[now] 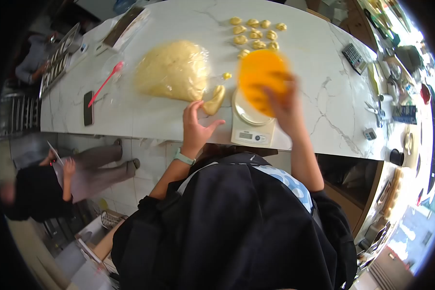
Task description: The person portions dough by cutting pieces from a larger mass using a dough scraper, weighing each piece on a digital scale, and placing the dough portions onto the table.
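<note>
A: Reading from the left, what comes first?

B: A large dough mass (169,67) on the table (324,63), left of upper centre, pale and domed under clear plastic (202,59) (crinkled and glossy along its right side)

A: And beside it?

B: The left hand (195,129), open, thumb spread rightward, gripping nothing that I can see. The dough strip (215,99) lies just up and right of its fingertips, near the frame's middle, long axis slanting from lower left to upper right, thicker at the lower end. Touching or barely apart, I can't tell, but the left is the nearer hand

A: Further right?

B: A cream scale (254,137) with a round plate (242,112), partly hidden by a broad, smooth orange scraper (258,72), blurred. Above, knobbly dough pieces (255,34) in loose rows; rightmost, the right hand (286,104), closed on the scraper's lower right edge
</note>
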`<state>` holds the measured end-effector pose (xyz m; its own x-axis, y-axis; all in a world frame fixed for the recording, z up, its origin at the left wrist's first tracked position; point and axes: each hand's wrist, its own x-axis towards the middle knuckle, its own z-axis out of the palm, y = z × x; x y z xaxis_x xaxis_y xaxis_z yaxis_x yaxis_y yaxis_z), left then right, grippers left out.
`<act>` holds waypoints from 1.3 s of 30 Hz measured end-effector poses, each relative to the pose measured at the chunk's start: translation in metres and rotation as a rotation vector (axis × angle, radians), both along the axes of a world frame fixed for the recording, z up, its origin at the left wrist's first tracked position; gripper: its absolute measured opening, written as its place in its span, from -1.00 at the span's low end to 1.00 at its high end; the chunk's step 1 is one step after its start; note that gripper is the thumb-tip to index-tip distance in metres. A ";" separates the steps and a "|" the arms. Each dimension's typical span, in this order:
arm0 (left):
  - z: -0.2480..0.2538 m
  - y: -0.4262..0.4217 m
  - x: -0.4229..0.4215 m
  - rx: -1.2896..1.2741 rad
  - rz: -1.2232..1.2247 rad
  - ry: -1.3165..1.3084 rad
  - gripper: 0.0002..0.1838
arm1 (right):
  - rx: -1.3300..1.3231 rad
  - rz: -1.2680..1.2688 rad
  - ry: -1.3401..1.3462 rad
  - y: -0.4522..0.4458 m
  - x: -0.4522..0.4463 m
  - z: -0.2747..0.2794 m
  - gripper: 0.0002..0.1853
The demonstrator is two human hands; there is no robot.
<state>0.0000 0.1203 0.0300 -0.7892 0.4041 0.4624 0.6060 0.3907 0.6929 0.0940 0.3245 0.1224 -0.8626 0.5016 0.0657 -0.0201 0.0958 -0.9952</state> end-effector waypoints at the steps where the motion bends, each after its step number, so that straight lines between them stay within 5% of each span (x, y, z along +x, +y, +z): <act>1: -0.009 -0.004 0.002 -0.019 0.001 0.040 -0.61 | 0.352 0.192 -0.167 -0.018 -0.017 0.008 -0.62; 3: -0.028 -0.008 -0.003 -0.051 -0.027 0.109 -0.59 | 0.653 0.444 -0.277 -0.035 -0.048 -0.011 -0.57; 10: -0.036 -0.017 -0.017 -0.042 -0.114 0.022 -0.65 | 0.907 0.605 -0.458 -0.074 -0.093 -0.030 -0.45; 16: -0.008 -0.031 -0.018 -0.176 -0.187 -0.356 -0.68 | 0.732 0.285 -0.248 -0.093 -0.047 -0.074 -0.52; 19: 0.001 -0.034 -0.013 -0.067 -0.187 -0.288 -0.71 | 0.641 0.237 -0.270 -0.082 -0.041 -0.068 -0.51; 22: -0.002 -0.049 -0.018 -0.270 -0.380 -0.153 -0.72 | 0.539 0.189 -0.269 -0.068 -0.041 -0.047 -0.50; 25: 0.035 -0.052 -0.025 -0.690 -0.469 -0.501 -0.73 | 0.530 0.009 -0.156 -0.055 -0.035 -0.021 -0.49; 28: 0.071 -0.041 -0.030 -0.754 -0.559 -0.832 -0.70 | 0.453 -0.166 -0.079 -0.037 -0.023 -0.008 -0.49; 34: 0.049 0.019 -0.010 0.187 -0.676 -1.023 -0.58 | 0.379 -0.455 -0.006 0.001 0.008 -0.009 -0.49; 37: 0.039 0.049 -0.003 0.579 -0.577 -1.549 -0.51 | 0.369 -0.518 -0.026 0.010 0.021 -0.005 -0.48; 38: 0.040 0.052 -0.004 0.580 -0.555 -1.680 -0.47 | 0.370 -0.537 -0.023 0.012 0.025 -0.004 -0.48; 39: 0.039 0.054 -0.005 0.572 -0.558 -1.545 -0.48 | 0.372 -0.557 -0.019 0.014 0.029 -0.003 -0.47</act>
<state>-0.0051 0.1741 0.0689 -0.4391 0.8272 -0.3506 -0.7273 -0.0982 0.6793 0.1234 0.3381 0.1197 -0.4841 0.8192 0.3075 0.1490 0.4235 -0.8936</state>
